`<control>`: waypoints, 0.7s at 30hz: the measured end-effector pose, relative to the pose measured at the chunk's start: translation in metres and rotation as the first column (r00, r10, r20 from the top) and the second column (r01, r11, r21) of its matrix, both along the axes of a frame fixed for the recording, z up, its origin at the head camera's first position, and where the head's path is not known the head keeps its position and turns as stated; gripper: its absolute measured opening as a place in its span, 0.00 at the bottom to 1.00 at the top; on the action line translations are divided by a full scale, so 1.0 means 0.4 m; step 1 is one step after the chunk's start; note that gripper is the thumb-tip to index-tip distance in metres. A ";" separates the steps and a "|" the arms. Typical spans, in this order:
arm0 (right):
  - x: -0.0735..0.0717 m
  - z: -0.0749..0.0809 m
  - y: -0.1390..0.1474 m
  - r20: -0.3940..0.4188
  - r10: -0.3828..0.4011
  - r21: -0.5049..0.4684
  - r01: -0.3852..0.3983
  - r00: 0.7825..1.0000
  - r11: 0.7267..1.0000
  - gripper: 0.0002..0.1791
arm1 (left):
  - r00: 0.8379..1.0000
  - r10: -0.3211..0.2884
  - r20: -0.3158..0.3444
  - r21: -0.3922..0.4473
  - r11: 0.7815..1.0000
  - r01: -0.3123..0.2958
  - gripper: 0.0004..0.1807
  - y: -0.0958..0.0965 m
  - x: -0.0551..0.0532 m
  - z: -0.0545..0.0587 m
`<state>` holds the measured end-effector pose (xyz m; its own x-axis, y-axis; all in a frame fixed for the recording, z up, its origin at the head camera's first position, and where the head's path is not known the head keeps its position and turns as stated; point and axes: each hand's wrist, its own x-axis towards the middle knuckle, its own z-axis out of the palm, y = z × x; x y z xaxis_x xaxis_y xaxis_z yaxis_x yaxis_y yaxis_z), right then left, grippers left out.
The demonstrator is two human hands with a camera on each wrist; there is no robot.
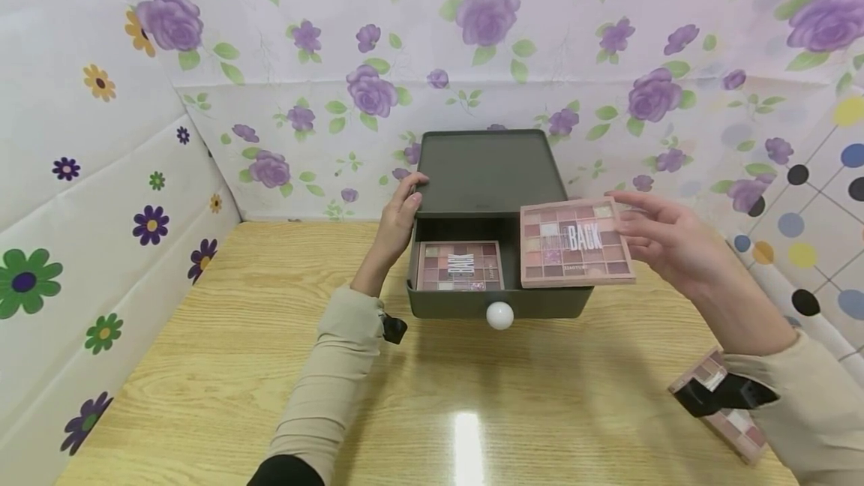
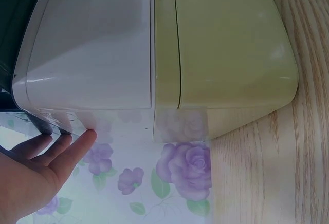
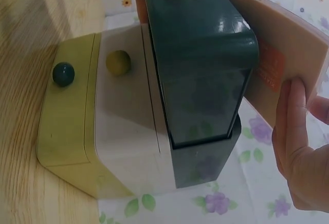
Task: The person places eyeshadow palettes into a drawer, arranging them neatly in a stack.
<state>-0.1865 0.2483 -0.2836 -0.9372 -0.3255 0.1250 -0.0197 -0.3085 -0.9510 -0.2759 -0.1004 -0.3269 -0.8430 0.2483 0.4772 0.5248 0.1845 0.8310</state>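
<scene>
A small chest of drawers [image 1: 491, 169] has its dark green top drawer [image 1: 448, 305] pulled out. Inside the drawer, on the left, lies a pink eyeshadow palette [image 1: 459, 266]. My right hand [image 1: 682, 253] pinches a second eyeshadow palette [image 1: 574, 246] by its right edge, fingers on the underside in the right wrist view. This palette is tilted above the drawer's right part and hides it. Against the chest's upper left side rests my left hand [image 1: 397, 222]; in the left wrist view its fingers [image 2: 72, 154] are fairly straight and touch the side.
Another palette [image 1: 739, 433] lies on the wooden table [image 1: 223, 366] at the lower right, partly covered by my right wrist. Below the green drawer are a white drawer [image 3: 126, 100] and a yellow one [image 3: 67, 121]. Flowered cloth [image 1: 378, 36] hangs behind the chest.
</scene>
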 end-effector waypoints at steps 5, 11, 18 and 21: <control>0.000 0.000 -0.020 0.000 0.005 0.037 -0.005 1.000 0.999 0.19 | 1.000 0.006 -0.002 0.006 1.000 -0.006 0.20 0.001 0.001 0.001; 0.000 0.006 -0.047 0.025 -0.035 0.074 0.033 0.999 0.997 0.18 | 1.000 0.006 -0.013 0.007 1.000 -0.006 0.20 0.002 0.003 0.002; -0.002 0.018 -0.080 0.066 -0.054 0.127 0.046 0.996 0.991 0.18 | 1.000 0.013 -0.019 0.004 1.000 -0.012 0.21 0.002 0.003 0.001; -0.001 0.025 -0.098 0.084 -0.058 0.134 0.047 0.995 0.990 0.23 | 1.000 0.014 -0.017 0.005 1.000 -0.014 0.21 0.002 0.005 0.002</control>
<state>-0.1871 0.2091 -0.2737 -0.9590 -0.2836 0.0011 0.0525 -0.1813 -0.9820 -0.2738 -0.0995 -0.3259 -0.8382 0.2340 0.4926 0.5362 0.1884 0.8228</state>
